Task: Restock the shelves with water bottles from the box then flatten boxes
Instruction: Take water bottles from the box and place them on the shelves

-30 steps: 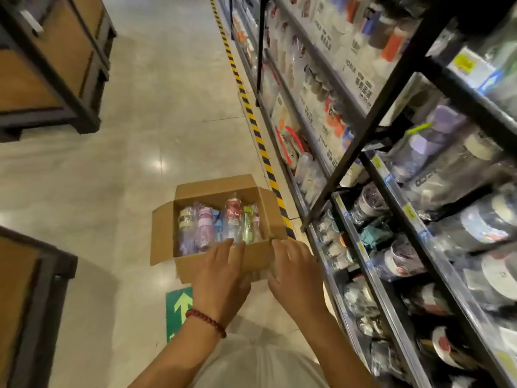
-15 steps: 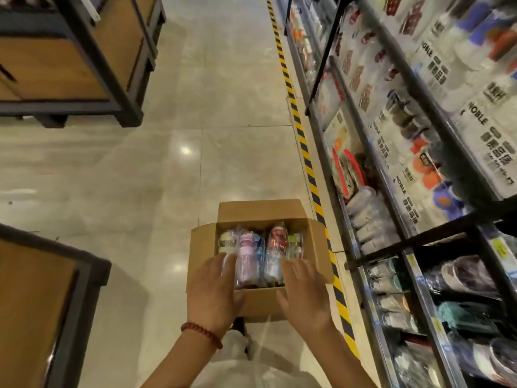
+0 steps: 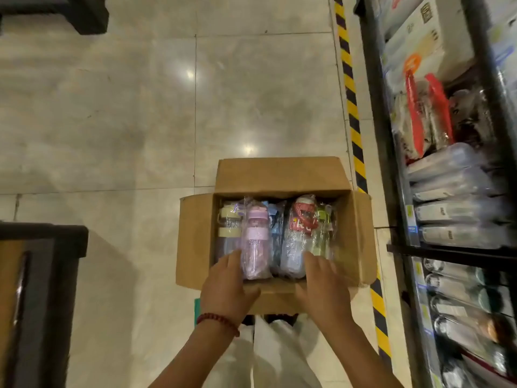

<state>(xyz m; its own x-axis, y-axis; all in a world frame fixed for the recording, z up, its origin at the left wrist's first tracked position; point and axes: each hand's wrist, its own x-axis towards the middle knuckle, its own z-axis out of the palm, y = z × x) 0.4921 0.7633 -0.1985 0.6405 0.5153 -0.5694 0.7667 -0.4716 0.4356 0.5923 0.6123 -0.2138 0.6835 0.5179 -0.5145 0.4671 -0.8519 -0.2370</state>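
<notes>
An open cardboard box (image 3: 355, 233) sits on the tiled floor with its flaps folded outward. Inside lie several plastic-wrapped water bottles side by side: a clear one with a pale yellow lid (image 3: 229, 222), a pink one (image 3: 256, 242), a blue one (image 3: 275, 233), a red-and-white one (image 3: 300, 222) and a green one (image 3: 321, 231). My left hand (image 3: 226, 287), with a red bead bracelet at the wrist, reaches over the box's near edge with straight fingers beside the pink bottle. My right hand (image 3: 321, 287) reaches in likewise, fingertips at the green bottle's near end.
A black metal shelf rack (image 3: 402, 175) full of wrapped bottles and boxed goods runs along the right. Yellow-black hazard tape (image 3: 352, 107) marks the floor beside it. Wooden display stands are at the left (image 3: 42, 289) and top left (image 3: 56, 12). Open tiled floor lies beyond the box.
The view has tilted down and closed in on the box. Both hands have sunk from above the box onto its near edge, fingers now reaching among the bottles.
</notes>
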